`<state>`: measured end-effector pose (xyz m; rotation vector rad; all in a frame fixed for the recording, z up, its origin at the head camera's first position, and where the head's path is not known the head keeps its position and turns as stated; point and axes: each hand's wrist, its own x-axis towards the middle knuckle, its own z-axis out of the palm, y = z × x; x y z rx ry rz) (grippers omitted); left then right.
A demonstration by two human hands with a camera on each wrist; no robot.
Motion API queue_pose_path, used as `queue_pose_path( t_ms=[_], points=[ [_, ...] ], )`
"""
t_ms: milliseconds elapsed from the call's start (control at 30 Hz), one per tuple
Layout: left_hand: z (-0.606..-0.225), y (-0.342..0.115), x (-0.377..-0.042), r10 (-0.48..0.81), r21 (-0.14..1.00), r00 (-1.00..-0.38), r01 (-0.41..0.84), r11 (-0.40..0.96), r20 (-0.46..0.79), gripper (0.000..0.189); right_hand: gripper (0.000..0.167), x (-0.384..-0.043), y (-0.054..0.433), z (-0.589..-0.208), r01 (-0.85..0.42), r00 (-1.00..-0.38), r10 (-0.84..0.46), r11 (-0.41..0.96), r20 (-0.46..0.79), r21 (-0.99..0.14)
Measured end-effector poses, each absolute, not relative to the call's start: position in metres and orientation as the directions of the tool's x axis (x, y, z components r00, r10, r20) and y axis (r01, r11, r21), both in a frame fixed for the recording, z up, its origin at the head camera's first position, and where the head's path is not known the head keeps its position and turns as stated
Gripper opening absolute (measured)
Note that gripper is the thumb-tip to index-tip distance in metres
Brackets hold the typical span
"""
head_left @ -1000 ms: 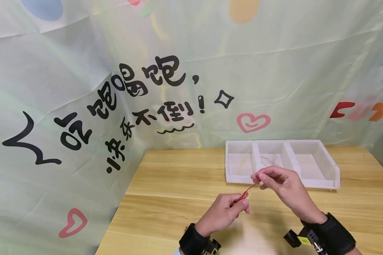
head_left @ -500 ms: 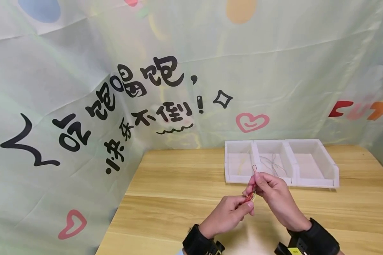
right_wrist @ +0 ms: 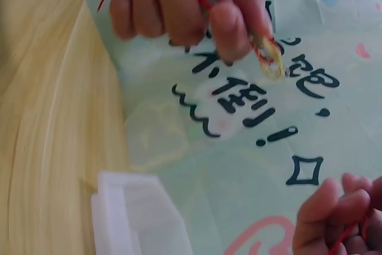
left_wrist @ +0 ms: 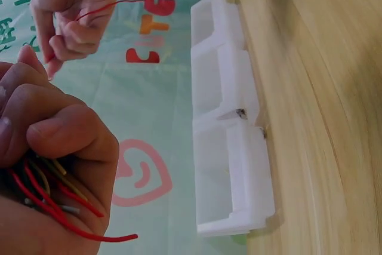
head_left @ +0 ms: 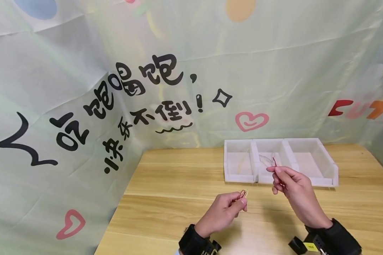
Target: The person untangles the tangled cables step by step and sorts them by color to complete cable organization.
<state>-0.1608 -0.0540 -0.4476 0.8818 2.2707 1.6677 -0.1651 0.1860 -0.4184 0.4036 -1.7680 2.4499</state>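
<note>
My left hand (head_left: 225, 210) grips a small bundle of thin wires (left_wrist: 45, 192) between curled fingers and thumb. Red, yellowish and grey ends stick out of the palm in the left wrist view, and yellow and red loops (right_wrist: 270, 58) poke past the fingertips in the right wrist view. Higher and to the right, my right hand (head_left: 295, 187) pinches a single red wire (head_left: 275, 162), apart from the bundle. Its thin tail (left_wrist: 113, 5) runs out beyond that hand in the left wrist view. The right hand is just in front of a white divided tray (head_left: 240, 178).
The tray stands at the back of the wooden table (head_left: 172, 187). Yellow wire (head_left: 241, 161) lies in its left compartment, grey wires (head_left: 265, 160) in the middle one. A printed cloth (head_left: 290, 81) hangs behind the table and along its left side.
The right hand first closed in on the bundle in the left hand, then moved away right and up with a red wire. The left hand stays nearly in place, still gripping the others.
</note>
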Motion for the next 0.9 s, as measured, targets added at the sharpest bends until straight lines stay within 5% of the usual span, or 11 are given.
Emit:
queue_pose_path(
  t_ms=[567, 900],
  points=[
    [-0.448, -0.056, -0.164, 0.538, 0.928, -0.825, 0.319, 0.194, 0.171, 0.032, 0.022, -0.181, 0.238, -0.428, -0.235, -0.97, 0.06, -0.004, 0.235, -0.972],
    [-0.449, -0.059, -0.164, 0.541, 0.93, -0.824, 0.316, 0.19, 0.169, 0.034, 0.012, -0.201, 0.281, -0.43, -0.181, -0.975, 0.141, -0.052, 0.173, -0.982]
  ],
)
